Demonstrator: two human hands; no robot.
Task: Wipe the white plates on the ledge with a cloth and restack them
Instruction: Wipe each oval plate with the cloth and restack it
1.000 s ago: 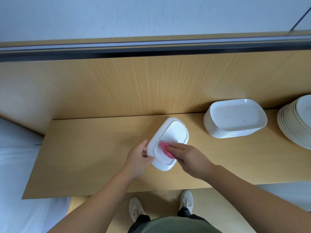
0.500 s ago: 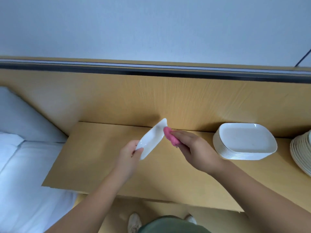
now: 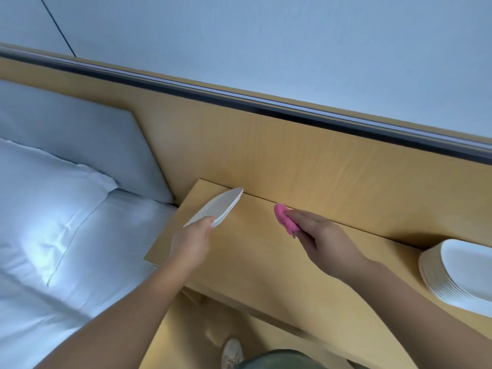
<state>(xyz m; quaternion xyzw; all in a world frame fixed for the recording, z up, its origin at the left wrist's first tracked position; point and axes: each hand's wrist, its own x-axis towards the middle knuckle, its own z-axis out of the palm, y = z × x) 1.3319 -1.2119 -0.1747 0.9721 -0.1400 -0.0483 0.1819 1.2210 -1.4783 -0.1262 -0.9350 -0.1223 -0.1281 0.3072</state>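
Pale wall (image 3: pixel 266 49) fills the top, with a white bed (image 3: pixel 53 235) at the left. Below the wall a wooden panel (image 3: pixel 319 169) backs the ledge (image 3: pixel 253 262). A stack (image 3: pixel 458 278) of white plates sits at the ledge's right end. The left hand (image 3: pixel 190 243) pinches one plate (image 3: pixel 217 207) by its near edge, holding it tilted and nearly edge-on over the ledge's left end. The right hand (image 3: pixel 324 243) is near the plate but apart from it, over the middle of the ledge, with its fingers clasping a bunched pink cloth (image 3: pixel 286 218).

plate stack (image 3: pixel 460 278) cut off at right edge; pink cloth (image 3: pixel 286 219) partly hidden under right hand (image 3: pixel 324 241).
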